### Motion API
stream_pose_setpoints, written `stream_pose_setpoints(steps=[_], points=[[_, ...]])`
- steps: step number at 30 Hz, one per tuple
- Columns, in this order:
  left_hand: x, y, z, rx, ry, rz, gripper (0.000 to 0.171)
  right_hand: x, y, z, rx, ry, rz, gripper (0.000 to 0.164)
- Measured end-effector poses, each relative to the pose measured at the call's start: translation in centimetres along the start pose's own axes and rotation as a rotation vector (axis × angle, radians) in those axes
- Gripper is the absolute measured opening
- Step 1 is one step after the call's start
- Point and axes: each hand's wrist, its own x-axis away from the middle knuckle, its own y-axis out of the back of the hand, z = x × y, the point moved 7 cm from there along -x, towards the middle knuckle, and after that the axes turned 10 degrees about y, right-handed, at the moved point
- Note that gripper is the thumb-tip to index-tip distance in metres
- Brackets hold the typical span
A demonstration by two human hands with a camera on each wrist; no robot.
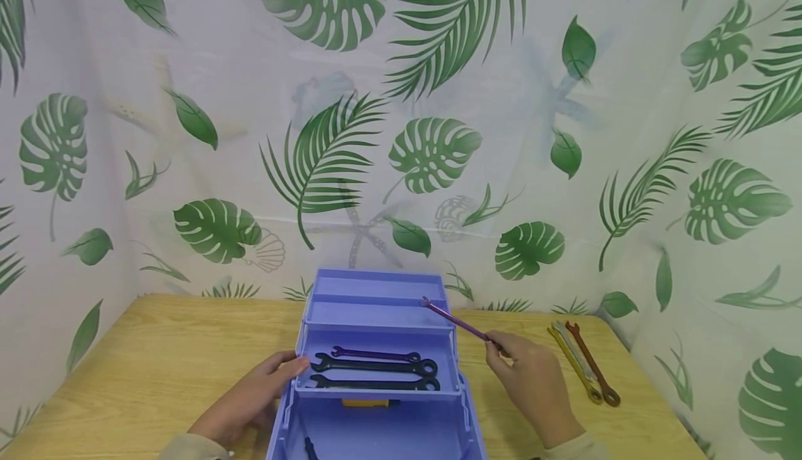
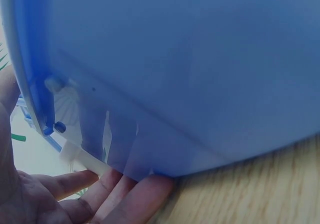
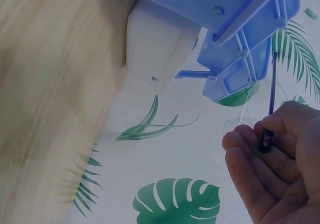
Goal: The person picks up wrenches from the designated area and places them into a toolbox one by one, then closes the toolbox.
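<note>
An opened blue toolbox (image 1: 401,435) with stepped trays stands before me. My left hand (image 1: 253,394) grips its left side, thumb over the edge of the middle tray (image 1: 451,376). In the left wrist view its fingers (image 2: 142,196) lie against the box's outer wall. My right hand (image 1: 532,380) pinches a purple combination wrench (image 1: 457,321) by one end, its other end pointing up-left over the upper trays. Lying crosswise in the middle tray are a small purple wrench (image 1: 376,354) and two larger black wrenches (image 1: 376,365).
To the right on the wooden table (image 1: 219,342) lie a gold wrench (image 1: 573,361), a silver wrench (image 1: 581,354) and a copper-coloured wrench (image 1: 595,366). A dark-handled tool (image 1: 310,449) and a yellow item (image 1: 365,402) are in the box's bottom. A leaf-patterned curtain (image 1: 351,168) surrounds the table.
</note>
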Motion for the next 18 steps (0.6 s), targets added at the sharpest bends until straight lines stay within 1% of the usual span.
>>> stream_pose_setpoints(steps=[5, 7, 11, 18], points=[[-0.2, 0.0, 0.1, 0.002, 0.007, 0.000, 0.084, 0.0, -0.1, 0.4, -0.010, 0.035, 0.015, 0.014], [-0.1, -0.1, 0.0, 0.010, 0.001, 0.015, 0.084, 0.0, -0.3, 0.6, -0.013, 0.057, 0.025, 0.014], [0.0, -0.1, -0.1, 0.014, -0.010, 0.023, 0.083, -0.1, -0.5, 1.0, -0.022, 0.088, 0.034, 0.013], [0.1, -0.1, -0.2, 0.011, -0.011, 0.008, 0.083, -0.2, -0.5, 1.6, -0.049, 0.142, 0.025, 0.013]])
